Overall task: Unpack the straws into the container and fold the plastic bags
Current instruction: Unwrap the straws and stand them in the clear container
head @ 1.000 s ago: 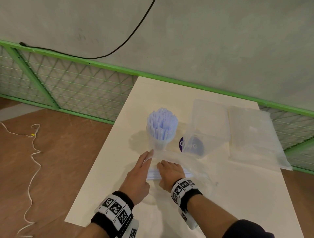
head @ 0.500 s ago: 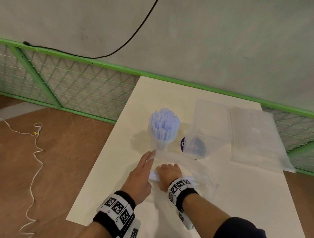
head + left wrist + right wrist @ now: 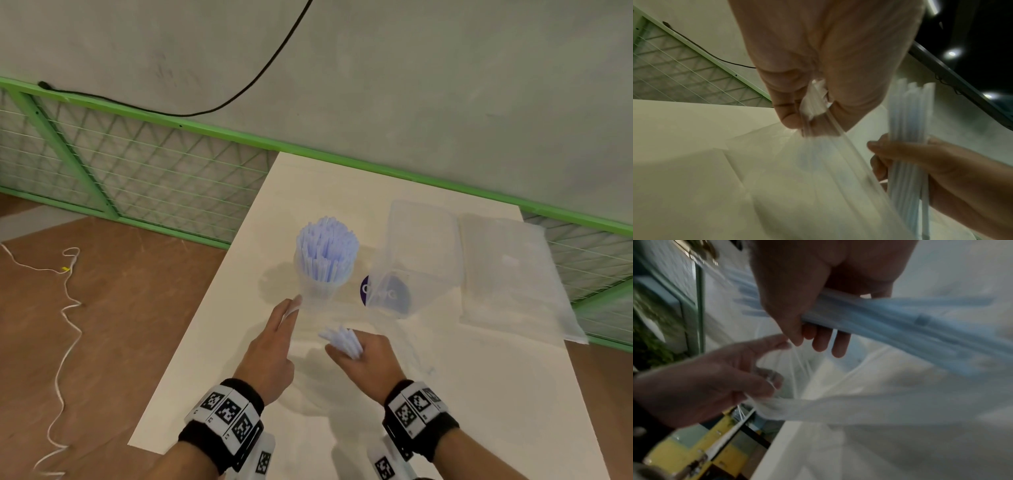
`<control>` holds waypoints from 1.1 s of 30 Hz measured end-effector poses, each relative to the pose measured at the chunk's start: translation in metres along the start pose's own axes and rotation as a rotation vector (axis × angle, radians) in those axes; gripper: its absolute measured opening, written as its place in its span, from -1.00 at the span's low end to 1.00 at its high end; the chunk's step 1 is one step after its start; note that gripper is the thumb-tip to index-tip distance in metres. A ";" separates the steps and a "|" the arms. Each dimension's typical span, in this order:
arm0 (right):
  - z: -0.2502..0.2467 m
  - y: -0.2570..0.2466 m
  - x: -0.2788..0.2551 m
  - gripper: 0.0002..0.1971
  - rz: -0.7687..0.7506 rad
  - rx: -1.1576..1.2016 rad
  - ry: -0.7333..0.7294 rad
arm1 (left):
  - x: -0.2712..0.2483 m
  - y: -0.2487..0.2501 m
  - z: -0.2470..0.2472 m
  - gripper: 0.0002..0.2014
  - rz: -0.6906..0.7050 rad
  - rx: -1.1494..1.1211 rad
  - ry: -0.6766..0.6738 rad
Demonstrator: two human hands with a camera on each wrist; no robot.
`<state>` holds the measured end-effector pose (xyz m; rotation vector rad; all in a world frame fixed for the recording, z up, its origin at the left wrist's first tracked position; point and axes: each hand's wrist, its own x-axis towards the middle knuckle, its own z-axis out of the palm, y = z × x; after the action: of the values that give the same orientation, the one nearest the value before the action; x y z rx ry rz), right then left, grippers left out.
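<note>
Head | left hand point(image 3: 270, 346) pinches bag point(image 3: 818, 170) rim | right hand point(image 3: 364, 359) grips straws point(image 3: 342, 339)

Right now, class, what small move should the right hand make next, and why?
Probably lift the bundle of straws clear of the bag toward the cup: the right hand grips them, the left hand pinches the bag's edge.

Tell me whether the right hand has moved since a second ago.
Yes. The right hand has lifted off the table and drawn back from the container, gripping a bundle of straws.
</note>
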<state>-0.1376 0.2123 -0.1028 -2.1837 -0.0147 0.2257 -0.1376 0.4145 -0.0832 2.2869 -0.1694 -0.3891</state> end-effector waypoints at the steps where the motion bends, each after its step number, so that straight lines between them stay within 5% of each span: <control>1: -0.003 -0.005 -0.004 -0.63 -0.003 0.064 0.032 | 0.000 0.001 0.000 0.02 -0.006 -0.004 -0.003; 14: -0.007 -0.029 -0.018 -0.73 0.053 0.492 0.249 | 0.003 0.003 0.005 0.02 0.002 -0.001 -0.005; 22: -0.014 -0.012 -0.027 -0.88 0.084 0.222 0.182 | 0.001 0.004 0.006 0.01 0.028 0.031 0.001; 28: -0.037 -0.021 -0.021 -0.74 0.076 0.081 0.112 | -0.012 0.000 -0.001 -0.07 0.324 0.081 -0.085; 33: -0.076 -0.062 -0.022 -0.88 0.052 0.254 0.187 | -0.019 -0.022 -0.004 0.25 0.392 0.237 -0.106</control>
<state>-0.1421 0.1851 -0.0058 -1.9451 0.1673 0.0481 -0.1544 0.4372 -0.0922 2.3900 -0.7388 -0.2965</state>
